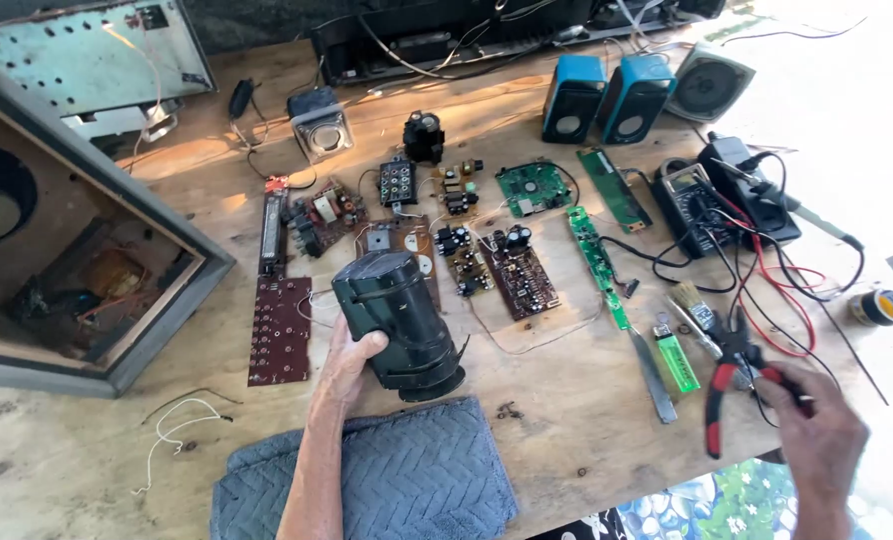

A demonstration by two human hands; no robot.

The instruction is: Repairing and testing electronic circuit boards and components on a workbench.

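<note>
Left hand: the left hand (345,362) grips a black cylindrical speaker (400,322), tilted above a grey cloth (417,475).
Right hand: the right hand (817,435) closes on red-handled pliers (732,375), near right.
Bench: circuit boards (512,265) spread mid-table; two blue speakers (607,97) stand far.

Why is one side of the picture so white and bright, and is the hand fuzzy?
In the head view, strong sunlight washes out the right edge of the wooden table to near white, hiding detail there; the right hand on the red-handled pliers looks slightly smeared; the left hand and the black cylinder it grips are sharp; the open speaker cabinet sits in shade.
</note>
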